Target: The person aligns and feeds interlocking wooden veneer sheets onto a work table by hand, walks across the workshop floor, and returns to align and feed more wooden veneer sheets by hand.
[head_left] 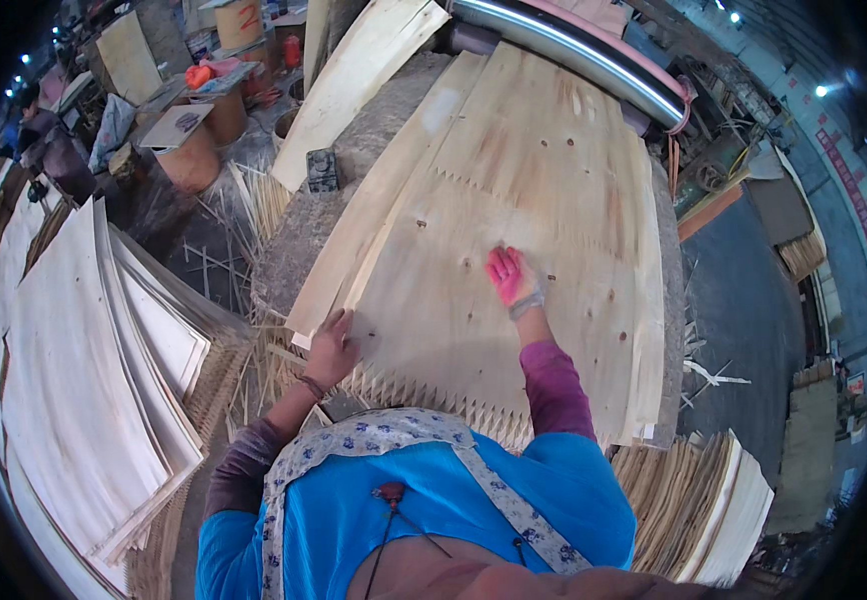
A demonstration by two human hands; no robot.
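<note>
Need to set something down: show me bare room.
Free: grey tabletop left of the pale wooden sheets, below the small dark block; dark grey floor right of the tabletop, beyond pale scraps. Crowded: lower left, stacked whitish wooden sheets.

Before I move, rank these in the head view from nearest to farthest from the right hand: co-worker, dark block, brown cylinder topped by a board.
From the right hand:
1. Dark block, up and left, on the grey tabletop.
2. Brown cylinder, farther left, beyond the tabletop.
3. Co-worker, at the view's far left.
</note>
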